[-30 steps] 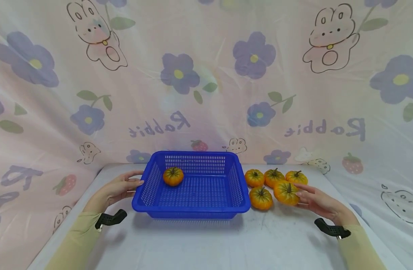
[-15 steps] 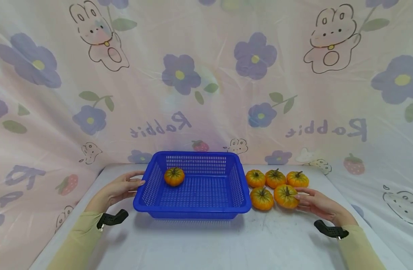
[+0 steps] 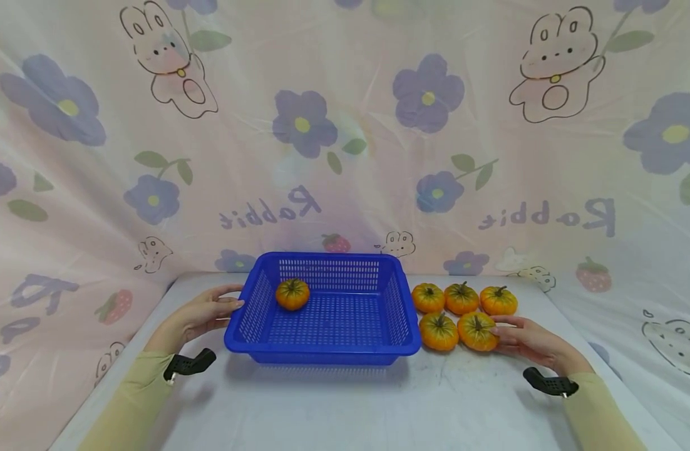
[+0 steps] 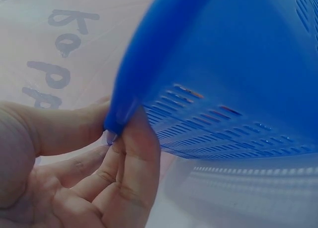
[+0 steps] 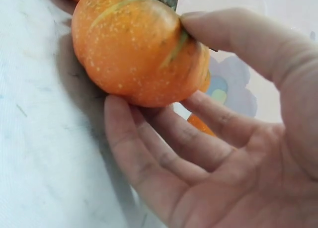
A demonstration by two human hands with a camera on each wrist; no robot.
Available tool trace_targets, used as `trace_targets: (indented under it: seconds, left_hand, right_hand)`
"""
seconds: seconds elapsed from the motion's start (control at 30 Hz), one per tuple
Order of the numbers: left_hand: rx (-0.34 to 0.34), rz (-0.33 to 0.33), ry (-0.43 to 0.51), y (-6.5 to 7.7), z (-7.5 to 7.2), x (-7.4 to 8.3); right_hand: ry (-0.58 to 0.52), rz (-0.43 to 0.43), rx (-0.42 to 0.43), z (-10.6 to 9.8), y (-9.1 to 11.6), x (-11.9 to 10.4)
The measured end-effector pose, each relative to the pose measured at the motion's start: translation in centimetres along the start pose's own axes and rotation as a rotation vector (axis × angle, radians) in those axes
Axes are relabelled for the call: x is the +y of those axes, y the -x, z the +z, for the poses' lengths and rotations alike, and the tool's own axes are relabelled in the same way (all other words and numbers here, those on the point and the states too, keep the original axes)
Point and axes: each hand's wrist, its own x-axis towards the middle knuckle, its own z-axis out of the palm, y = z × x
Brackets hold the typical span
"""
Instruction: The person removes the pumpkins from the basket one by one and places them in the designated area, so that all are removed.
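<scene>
A blue plastic basket [image 3: 322, 349] with slotted walls stands in the middle of the head view. My left hand [image 3: 206, 311] holds its left rim; in the left wrist view the rim [image 4: 144, 64] lies between thumb and fingers. One small orange pumpkin [image 3: 292, 294] sits inside, towards the back left. To the right, my right hand [image 3: 528, 339] pinches another small pumpkin [image 3: 477, 332] by its right side. Up close, the thumb presses this pumpkin [image 5: 139, 54] near its stem, with the fingers under its lower side.
Beside the basket's right wall, another pumpkin [image 3: 438, 332] is left of the held one. Behind stand a left pumpkin [image 3: 427, 297], a middle pumpkin [image 3: 461, 298] and a right pumpkin [image 3: 498, 300]. A patterned curtain [image 3: 356, 175] hangs behind the white table [image 3: 322, 407].
The pumpkin in my right hand has come down from slightly raised, into line with the front pumpkin. My left hand has stayed on the basket rim.
</scene>
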Motion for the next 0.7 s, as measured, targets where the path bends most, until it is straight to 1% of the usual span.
trace_targets:
  seconds: [0.13, 0.47, 0.7]
  left_hand:
    - [-0.009, 0.005, 0.006, 0.04, 0.03, 0.06]
    - [-0.018, 0.006, 0.019, 0.08, -0.08, 0.19]
    - [-0.014, 0.006, 0.022, 0.01, -0.06, -0.01]
  right_hand:
    - [0.009, 0.013, 0.012, 0.06, -0.11, -0.12]
    - [0.013, -0.009, -0.044, -0.3, 0.08, -0.72]
    - [-0.015, 0.0, -0.025, -0.58, -0.12, -0.59]
